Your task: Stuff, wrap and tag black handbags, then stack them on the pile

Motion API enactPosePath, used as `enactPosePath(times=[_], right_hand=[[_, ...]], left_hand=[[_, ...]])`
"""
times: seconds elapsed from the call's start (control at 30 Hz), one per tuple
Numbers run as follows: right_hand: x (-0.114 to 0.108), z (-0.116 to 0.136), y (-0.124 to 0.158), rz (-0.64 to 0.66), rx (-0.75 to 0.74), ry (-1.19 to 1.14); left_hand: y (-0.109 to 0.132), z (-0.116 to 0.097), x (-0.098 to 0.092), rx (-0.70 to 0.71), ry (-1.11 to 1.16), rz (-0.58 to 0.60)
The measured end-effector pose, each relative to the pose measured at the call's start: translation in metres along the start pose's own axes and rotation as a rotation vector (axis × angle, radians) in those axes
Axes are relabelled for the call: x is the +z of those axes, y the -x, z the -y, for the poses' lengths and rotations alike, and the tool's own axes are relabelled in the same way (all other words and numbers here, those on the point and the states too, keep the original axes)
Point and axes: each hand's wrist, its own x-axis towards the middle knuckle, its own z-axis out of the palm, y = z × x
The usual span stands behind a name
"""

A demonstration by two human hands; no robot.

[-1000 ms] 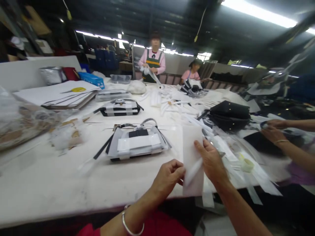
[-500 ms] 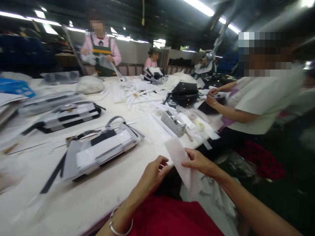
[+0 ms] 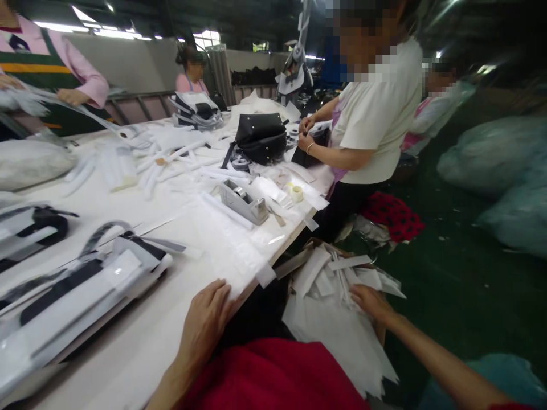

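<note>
white scraps (image 3: 315,272) lie by the right hand (image 3: 372,303); i can't tell if it pinches any. the left hand (image 3: 208,310) rests on the table (image 3: 177,304), fingers loosely together.

The left hand (image 3: 208,310) rests at the edge of the worktop (image 3: 149,324); over there, the right hand (image 3: 371,303) is down at a heap of white paper (image 3: 337,330). A tape dispenser (image 3: 243,202) sits near a black bag (image 3: 261,136), with somebody in a white top (image 3: 380,119) standing beyond.
</note>
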Motion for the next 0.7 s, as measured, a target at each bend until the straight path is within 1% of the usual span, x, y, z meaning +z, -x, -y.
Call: enactPosePath(times=[0.07, 0.17, 0.23, 0.27, 0.33, 0.4, 0.47, 0.57, 0.7], right_hand=[[0.034, 0.034, -0.049, -0.024, -0.118, 0.017], [0.084, 0.097, -0.113, -0.034, -0.301, 0.037], [0.111, 0.132, -0.145, -0.044, -0.367, 0.055], [0.122, 0.145, -0.157, -0.051, -0.377, 0.065], [0.139, 0.162, -0.174, -0.072, -0.364, 0.082], [0.149, 0.165, -0.184, -0.101, -0.336, 0.096], [0.152, 0.157, -0.186, -0.138, -0.315, 0.110], [0.147, 0.130, -0.174, -0.185, -0.284, 0.141], [0.138, 0.083, -0.143, -0.186, -0.242, 0.202]], left_hand=[[-0.001, -0.001, -0.002, 0.003, -0.020, 0.006], [-0.003, -0.005, -0.006, -0.004, -0.044, -0.003], [-0.005, -0.007, -0.008, -0.007, -0.053, -0.001], [-0.005, -0.008, -0.009, -0.011, -0.056, 0.003], [-0.006, -0.009, -0.011, -0.029, -0.060, 0.020], [-0.007, -0.009, -0.012, -0.047, -0.058, 0.030], [-0.007, -0.008, -0.012, -0.049, -0.053, 0.031], [-0.007, -0.005, -0.010, -0.026, -0.054, 0.022], [-0.006, -0.002, -0.008, -0.009, -0.050, 0.022]])
